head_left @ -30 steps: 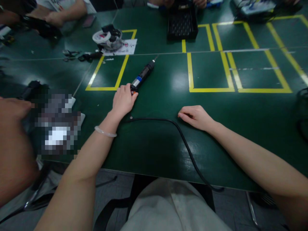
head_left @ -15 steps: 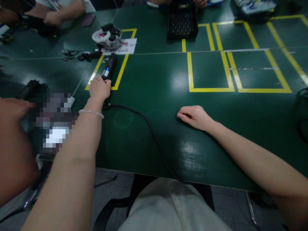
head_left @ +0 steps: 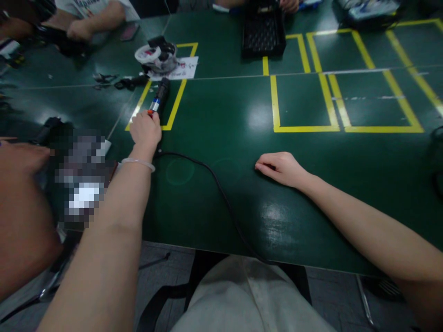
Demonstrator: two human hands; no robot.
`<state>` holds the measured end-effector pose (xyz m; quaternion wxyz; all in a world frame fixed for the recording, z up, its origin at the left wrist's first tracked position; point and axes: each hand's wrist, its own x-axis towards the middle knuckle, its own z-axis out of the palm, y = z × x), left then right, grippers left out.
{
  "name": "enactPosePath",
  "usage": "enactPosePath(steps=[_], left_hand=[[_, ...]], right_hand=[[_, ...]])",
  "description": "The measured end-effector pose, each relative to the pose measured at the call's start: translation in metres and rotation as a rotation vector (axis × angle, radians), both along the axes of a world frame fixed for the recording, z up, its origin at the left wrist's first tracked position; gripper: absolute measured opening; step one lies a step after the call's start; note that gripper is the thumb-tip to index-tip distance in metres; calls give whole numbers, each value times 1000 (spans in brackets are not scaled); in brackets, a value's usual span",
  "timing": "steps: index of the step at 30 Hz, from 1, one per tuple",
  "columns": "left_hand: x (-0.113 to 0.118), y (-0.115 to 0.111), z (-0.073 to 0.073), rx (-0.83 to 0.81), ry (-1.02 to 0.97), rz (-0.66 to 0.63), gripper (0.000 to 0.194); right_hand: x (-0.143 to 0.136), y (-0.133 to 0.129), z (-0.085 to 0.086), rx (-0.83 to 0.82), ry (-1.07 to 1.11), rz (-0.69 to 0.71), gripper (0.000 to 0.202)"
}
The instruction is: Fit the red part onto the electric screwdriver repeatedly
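Note:
My left hand (head_left: 146, 130) is closed around the near end of a black cylindrical tool (head_left: 159, 96) with a blue-and-silver band and a dark, textured far end. A small orange-red spot shows on it beside my fingers. The tool lies inside a yellow tape outline (head_left: 176, 105) on the green table. A black cable (head_left: 221, 190) emerges by my left wrist and runs over the table toward my lap; where it starts is hidden. My right hand (head_left: 279, 168) rests on the table, fingers loosely curled, with nothing visible in it.
Beyond the tool sit a clear bag of items (head_left: 159, 57), a white paper with writing (head_left: 188, 68) and dark cords (head_left: 131, 81). A black tray (head_left: 263, 39) stands at the back. More yellow tape outlines (head_left: 304, 129) mark the right. Other people's arms (head_left: 20, 193) are at left and back.
An orange-red spot on the tool now shows beside my left fingers. The whole view has shifted slightly to the right. My right hand stays where it was.

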<state>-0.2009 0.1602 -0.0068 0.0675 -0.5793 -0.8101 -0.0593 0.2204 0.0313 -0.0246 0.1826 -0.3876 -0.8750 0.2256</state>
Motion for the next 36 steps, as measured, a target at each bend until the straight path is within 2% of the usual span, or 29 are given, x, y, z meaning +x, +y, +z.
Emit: enactPosePath(steps=[4,8,14,20,25,29,36], left_hand=[[3,0,2,9,-38,13,51],[8,-7,-2,26,-12,4,50],[31,-30,-11,52,-57,-134,62],[78,-60,-6,25,-15,-272,51],[128,-92,3,-34,14,-482,46],[163,-115,3,-41,44,-641,43],[202,-143,2,-22,73,-836,48]], right_hand=[[-1,0,0,5,-12,2,35],[-2,0,0,16,-10,5,34],[-3,0,-1,27,7,0,33],[-2,0,-1,10,29,-7,33],[-2,-1,0,21,98,-22,29],[-4,-4,1,31,176,-56,19],[-8,-9,2,17,244,-65,33]])
